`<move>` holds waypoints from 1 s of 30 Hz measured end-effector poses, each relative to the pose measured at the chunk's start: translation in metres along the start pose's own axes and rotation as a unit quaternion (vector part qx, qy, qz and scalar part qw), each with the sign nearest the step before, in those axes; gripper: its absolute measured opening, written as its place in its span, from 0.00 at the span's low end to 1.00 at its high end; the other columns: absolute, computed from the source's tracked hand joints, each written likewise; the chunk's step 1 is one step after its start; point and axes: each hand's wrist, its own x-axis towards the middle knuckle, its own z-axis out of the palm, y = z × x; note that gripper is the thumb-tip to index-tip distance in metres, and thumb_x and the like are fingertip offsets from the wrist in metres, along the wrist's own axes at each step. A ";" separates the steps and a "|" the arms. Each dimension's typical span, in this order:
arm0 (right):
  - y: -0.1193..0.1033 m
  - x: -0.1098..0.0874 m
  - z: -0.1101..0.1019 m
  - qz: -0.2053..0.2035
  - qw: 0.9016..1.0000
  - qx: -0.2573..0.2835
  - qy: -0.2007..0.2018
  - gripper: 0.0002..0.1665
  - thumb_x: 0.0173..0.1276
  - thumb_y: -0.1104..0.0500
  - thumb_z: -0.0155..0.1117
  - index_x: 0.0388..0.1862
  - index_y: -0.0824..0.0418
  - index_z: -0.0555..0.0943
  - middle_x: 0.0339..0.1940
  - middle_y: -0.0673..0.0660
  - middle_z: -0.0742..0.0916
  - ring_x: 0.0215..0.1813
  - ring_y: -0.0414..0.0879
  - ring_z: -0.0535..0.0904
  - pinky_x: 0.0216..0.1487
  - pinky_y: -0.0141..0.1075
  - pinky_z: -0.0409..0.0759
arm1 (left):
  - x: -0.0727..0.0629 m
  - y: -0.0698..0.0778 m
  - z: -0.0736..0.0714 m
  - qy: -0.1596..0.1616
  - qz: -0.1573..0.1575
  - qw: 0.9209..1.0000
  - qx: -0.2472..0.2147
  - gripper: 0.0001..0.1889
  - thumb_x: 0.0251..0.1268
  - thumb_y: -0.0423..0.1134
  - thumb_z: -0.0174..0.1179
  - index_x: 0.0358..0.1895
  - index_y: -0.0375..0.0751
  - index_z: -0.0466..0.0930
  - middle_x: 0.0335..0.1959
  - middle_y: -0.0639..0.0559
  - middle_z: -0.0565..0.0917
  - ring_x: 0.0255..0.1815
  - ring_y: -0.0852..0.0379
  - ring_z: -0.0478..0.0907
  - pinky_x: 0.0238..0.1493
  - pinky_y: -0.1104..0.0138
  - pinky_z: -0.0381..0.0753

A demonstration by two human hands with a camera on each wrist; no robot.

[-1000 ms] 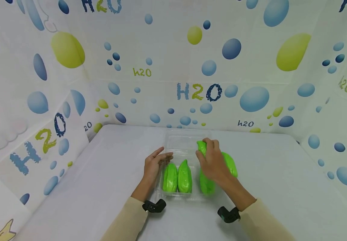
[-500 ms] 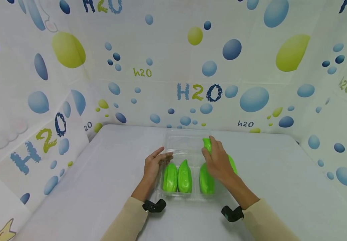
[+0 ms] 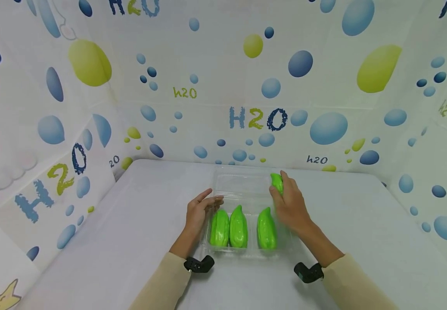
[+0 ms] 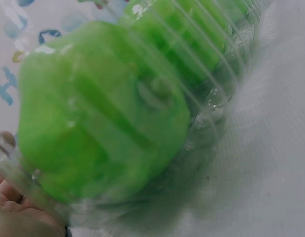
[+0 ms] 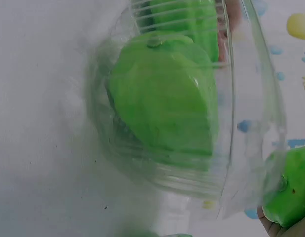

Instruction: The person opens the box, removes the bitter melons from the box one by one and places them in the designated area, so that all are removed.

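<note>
A clear plastic clamshell container (image 3: pixel 248 206) stands open on the table, its lid lying back. In the head view, two bright green, tapered, fruit-like pieces (image 3: pixel 228 229) lie side by side in its left part. Another such piece (image 3: pixel 267 229) lies in the right part, with a gap between. My right hand (image 3: pixel 291 204) holds a further green piece (image 3: pixel 277 184) raised at the container's far right, its lower part hidden by the hand. My left hand (image 3: pixel 200 212) rests at the container's left edge, fingers loosely bent and fingertips over the rim.
A white cloth covers the table (image 3: pixel 150 206). A printed sheet (image 3: pixel 192 51) with bubbles and lettering hangs behind and at the sides. Low in the right wrist view, a sliver of green (image 5: pixel 177 235) shows at the frame's edge.
My right hand has moved right with the held green piece, uncovering the piece in the container's right part. Green seen right of this hand earlier is now out of sight. My left hand stays put.
</note>
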 end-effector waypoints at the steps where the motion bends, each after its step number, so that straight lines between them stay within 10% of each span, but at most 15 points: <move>1: 0.002 0.001 -0.001 0.000 1.000 0.001 0.002 0.39 0.80 0.52 0.49 0.81 0.70 0.53 0.67 0.71 0.72 0.61 0.61 0.72 0.64 0.58 0.71 | 0.000 0.000 0.000 -0.001 0.000 1.000 0.000 0.27 0.75 0.33 0.52 0.74 0.29 0.64 0.53 0.38 0.87 0.52 0.48 0.87 0.57 0.61 0.84; 22: 0.035 0.003 -0.021 0.085 0.994 0.048 0.051 0.37 0.79 0.43 0.51 0.79 0.60 0.60 0.60 0.65 0.79 0.51 0.55 0.76 0.48 0.45 0.78 | -0.001 0.001 0.000 0.005 -0.011 1.000 -0.010 0.26 0.75 0.32 0.53 0.74 0.30 0.65 0.52 0.38 0.87 0.52 0.47 0.87 0.59 0.60 0.83; 30: 0.047 0.004 -0.033 0.105 0.991 0.052 0.069 0.38 0.78 0.42 0.52 0.78 0.61 0.61 0.66 0.67 0.78 0.58 0.59 0.77 0.55 0.50 0.78 | 0.000 0.002 0.002 0.003 -0.010 1.000 -0.015 0.27 0.75 0.33 0.54 0.74 0.29 0.64 0.52 0.38 0.87 0.52 0.48 0.87 0.58 0.61 0.84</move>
